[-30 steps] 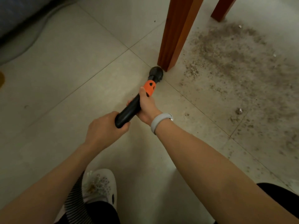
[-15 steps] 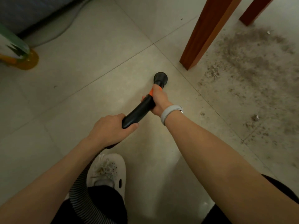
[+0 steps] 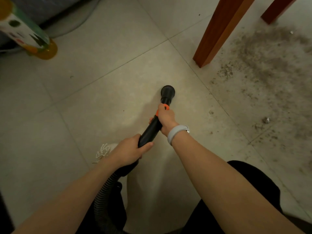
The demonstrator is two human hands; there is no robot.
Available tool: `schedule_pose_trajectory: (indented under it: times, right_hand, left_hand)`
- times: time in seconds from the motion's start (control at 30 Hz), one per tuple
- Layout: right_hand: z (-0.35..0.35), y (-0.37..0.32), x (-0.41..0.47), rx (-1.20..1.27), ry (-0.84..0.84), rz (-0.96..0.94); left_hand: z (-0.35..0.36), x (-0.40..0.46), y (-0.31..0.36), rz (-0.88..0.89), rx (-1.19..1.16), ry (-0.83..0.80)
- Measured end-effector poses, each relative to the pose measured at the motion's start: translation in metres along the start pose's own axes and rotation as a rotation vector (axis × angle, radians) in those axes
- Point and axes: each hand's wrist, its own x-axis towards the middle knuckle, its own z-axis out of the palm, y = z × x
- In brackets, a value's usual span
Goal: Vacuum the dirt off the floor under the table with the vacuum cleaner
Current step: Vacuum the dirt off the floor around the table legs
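Note:
I hold a black vacuum wand (image 3: 150,130) with an orange collar in both hands. My left hand (image 3: 130,150) grips its rear end where the ribbed hose (image 3: 105,188) joins. My right hand (image 3: 165,119), with a grey wristband, grips it just behind the collar. The round black nozzle (image 3: 168,92) points down at a bare pale tile. Grey dirt (image 3: 263,65) is spread over the tiles to the right, beside the wooden table leg (image 3: 217,34).
A second table leg (image 3: 276,9) stands at the top right. A bottle with a yellow base (image 3: 33,38) stands at the upper left near a dark furniture edge. My white shoe (image 3: 105,149) is just behind my left hand.
The nozzle has drawn back from the foot of the table leg toward me and to the left. The bottle has come into view at the upper left.

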Motion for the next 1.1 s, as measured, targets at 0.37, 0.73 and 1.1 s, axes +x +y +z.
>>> schedule_pose_trajectory:
  times: [0.37,0.73,1.1]
  right_hand:
    - [-0.034,-0.064,0.030,0.018,0.043,-0.058]
    - [-0.050,-0.019,0.003,0.027,-0.018,0.006]
    - [-0.019,0.052,-0.006,0.106,0.043,-0.088]
  left_hand:
    - [-0.004,0.058,0.049,0.039,0.169,0.181]
    - [0.019,0.026,0.038,-0.009,0.331,0.142]
    - [0.022,0.005,-0.032,0.092,-0.023,-0.123]
